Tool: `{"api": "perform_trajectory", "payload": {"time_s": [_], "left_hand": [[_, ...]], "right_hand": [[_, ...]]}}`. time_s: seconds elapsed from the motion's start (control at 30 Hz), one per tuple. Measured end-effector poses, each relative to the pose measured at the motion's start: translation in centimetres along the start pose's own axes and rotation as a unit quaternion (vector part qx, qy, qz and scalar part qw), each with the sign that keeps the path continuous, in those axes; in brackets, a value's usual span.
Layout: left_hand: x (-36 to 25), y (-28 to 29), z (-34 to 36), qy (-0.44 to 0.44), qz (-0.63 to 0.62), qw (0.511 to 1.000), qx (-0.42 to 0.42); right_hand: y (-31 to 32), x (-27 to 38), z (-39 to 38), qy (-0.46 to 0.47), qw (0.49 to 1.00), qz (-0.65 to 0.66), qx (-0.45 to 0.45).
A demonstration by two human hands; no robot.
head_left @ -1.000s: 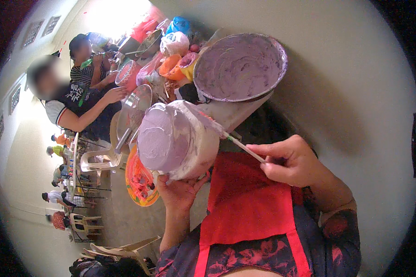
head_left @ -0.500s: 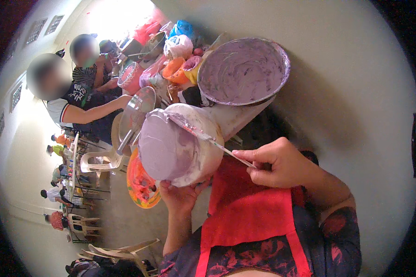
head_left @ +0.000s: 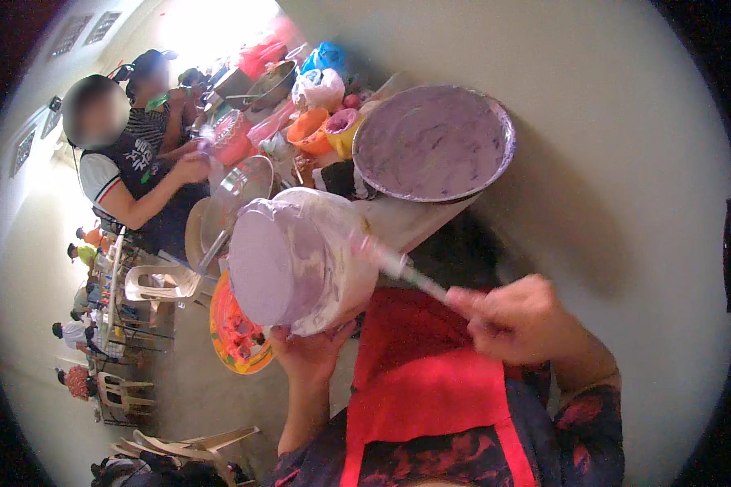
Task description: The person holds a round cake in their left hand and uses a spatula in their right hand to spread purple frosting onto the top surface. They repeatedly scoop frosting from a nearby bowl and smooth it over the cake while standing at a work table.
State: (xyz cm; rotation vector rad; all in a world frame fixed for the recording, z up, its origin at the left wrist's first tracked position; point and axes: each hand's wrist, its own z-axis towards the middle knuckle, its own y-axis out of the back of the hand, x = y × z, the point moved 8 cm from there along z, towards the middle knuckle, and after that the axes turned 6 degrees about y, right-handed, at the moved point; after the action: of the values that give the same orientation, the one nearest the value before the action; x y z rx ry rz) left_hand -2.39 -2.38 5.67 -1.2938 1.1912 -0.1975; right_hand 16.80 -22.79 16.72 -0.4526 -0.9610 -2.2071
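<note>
My left hand (head_left: 310, 351) holds a white, drum-shaped tub (head_left: 359, 264) from below, its fingers curled around the lower edge. The tub lies tilted on its side. Smooth pale-purple paste, like icing, coats the end (head_left: 261, 264) facing left and spreads unevenly onto the side. My right hand (head_left: 521, 321) is closed around the handle of a spatula (head_left: 421, 281), which is blurred by motion. The blade, pinkish and smeared, is in front of the tub's right side; whether it touches cannot be told. A wide basin (head_left: 511, 154) of purple paste stands beyond the tub.
The basin rests on a pale table (head_left: 406, 221) against the wall. Behind are an orange bowl (head_left: 309, 131), a yellow cup (head_left: 341, 144) and several bags. A clear bowl (head_left: 248, 174) and an orange-rimmed tray (head_left: 219, 325) lie left, near a seated person (head_left: 118, 178) and a plastic chair (head_left: 138, 284).
My right hand has drawn the spatula right and down, off the paste's upper edge. The tub has shifted slightly left. The seated person's arm has lifted.
</note>
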Motion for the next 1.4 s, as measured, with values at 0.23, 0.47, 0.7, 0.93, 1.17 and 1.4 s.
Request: {"api": "perform_trajectory", "payload": {"time_s": [0.23,0.47,0.7,0.93,1.17,1.4], "left_hand": [[-0.1,0.5,-0.1,-0.036,0.036,0.999,-0.018],[0.0,-0.5,-0.3,-0.034,0.027,0.999,-0.022],[-0.3,0.3,-0.5,-0.051,0.015,0.998,-0.037],[-0.4,1.7,-0.5,-0.045,-0.003,0.999,-0.009],[-0.6,1.5,-0.5,-0.039,-0.024,0.999,-0.016],[-0.6,1.9,-0.5,-0.045,-0.053,0.998,-0.006]], "right_hand": [[10.0,-6.5,4.9,-0.316,0.948,-0.033,0.018],[9.4,-14.2,9.8,-0.306,0.907,-0.16,0.241],[6.9,-17.6,13.3,-0.337,0.873,-0.207,0.286],[4.9,-18.2,14.1,-0.337,0.817,-0.27,0.381],[5.8,-18.7,14.5,-0.286,0.823,-0.352,0.341],[6.1,-18.2,13.0,-0.36,0.862,-0.226,0.275]]}}
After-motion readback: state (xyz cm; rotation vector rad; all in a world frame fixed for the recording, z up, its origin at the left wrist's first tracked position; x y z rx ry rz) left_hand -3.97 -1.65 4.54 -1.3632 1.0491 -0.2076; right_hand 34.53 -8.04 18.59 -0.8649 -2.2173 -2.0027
